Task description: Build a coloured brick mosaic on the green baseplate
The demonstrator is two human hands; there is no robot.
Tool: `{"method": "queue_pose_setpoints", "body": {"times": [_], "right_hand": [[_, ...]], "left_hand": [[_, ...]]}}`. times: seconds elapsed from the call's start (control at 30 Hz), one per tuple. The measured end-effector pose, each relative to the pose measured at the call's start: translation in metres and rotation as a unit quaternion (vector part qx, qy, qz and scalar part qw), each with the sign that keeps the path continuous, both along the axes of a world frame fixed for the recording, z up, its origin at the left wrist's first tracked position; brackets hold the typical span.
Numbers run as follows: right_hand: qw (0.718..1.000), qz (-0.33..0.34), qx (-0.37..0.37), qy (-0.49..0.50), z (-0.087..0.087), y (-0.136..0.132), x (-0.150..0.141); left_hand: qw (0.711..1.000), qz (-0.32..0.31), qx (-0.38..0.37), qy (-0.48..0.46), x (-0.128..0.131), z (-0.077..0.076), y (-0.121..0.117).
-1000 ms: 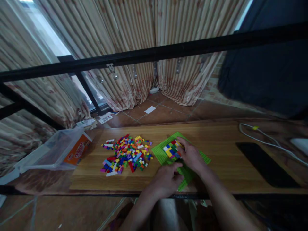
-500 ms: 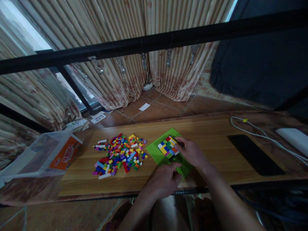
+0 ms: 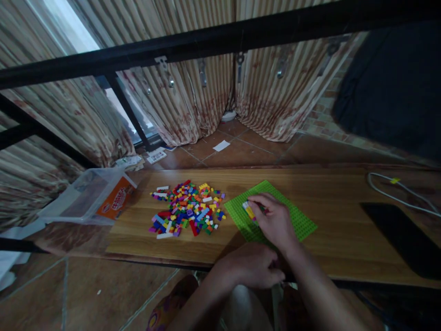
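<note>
A green studded baseplate [image 3: 299, 219] lies on the wooden tabletop, turned at an angle. On it is a patchwork of multicoloured toy bricks [image 3: 248, 210], mostly covered by my right hand [image 3: 274, 220]. That hand is bent over the bricks, thumb and fingers closed around them; only a white and yellow edge shows on the left. My left hand [image 3: 251, 264] is at the table's front edge, just below the baseplate's near corner. Its fingers are curled in, and whatever they may hold is hidden. To the left spreads a pile of loose toy bricks [image 3: 188, 209] in many colours.
A clear plastic bin [image 3: 81, 193] with an orange label stands at the left end. A dark flat slab [image 3: 401, 236] lies on the right, near a white cable [image 3: 375, 186]. A black rail [image 3: 193, 43] crosses ahead, with striped curtains [image 3: 193, 105] behind it.
The view has swung right. My right hand has moved over the patchwork, hiding most of it. My left hand has drawn back from the baseplate to the table's front edge.
</note>
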State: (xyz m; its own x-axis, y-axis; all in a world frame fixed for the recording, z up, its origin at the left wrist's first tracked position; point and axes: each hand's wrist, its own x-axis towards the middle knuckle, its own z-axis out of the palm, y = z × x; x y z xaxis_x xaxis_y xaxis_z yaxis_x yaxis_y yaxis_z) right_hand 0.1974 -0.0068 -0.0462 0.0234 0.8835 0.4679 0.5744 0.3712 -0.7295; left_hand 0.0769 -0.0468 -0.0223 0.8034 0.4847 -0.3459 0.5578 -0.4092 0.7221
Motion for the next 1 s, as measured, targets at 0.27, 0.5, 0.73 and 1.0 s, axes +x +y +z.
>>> {"method": "queue_pose_setpoints", "body": {"times": [0.27,0.5,0.73,1.0], "right_hand": [[0.989,0.109,-0.064,-0.078,-0.011,-0.002,-0.036],[0.972,0.096,-0.118,-0.181,-0.022,0.006,-0.061],[0.959,0.08,-0.147,-0.228,-0.017,0.009,-0.068],[0.961,0.086,-0.153,-0.212,-0.02,0.01,-0.069]], "left_hand": [[0.997,-0.053,-0.06,0.023,-0.017,0.001,-0.002],[0.998,-0.054,-0.042,0.015,-0.04,-0.006,-0.002],[0.998,-0.043,-0.051,-0.006,-0.051,-0.006,0.003],[0.998,-0.039,-0.047,0.001,-0.055,0.0,0.004]]}}
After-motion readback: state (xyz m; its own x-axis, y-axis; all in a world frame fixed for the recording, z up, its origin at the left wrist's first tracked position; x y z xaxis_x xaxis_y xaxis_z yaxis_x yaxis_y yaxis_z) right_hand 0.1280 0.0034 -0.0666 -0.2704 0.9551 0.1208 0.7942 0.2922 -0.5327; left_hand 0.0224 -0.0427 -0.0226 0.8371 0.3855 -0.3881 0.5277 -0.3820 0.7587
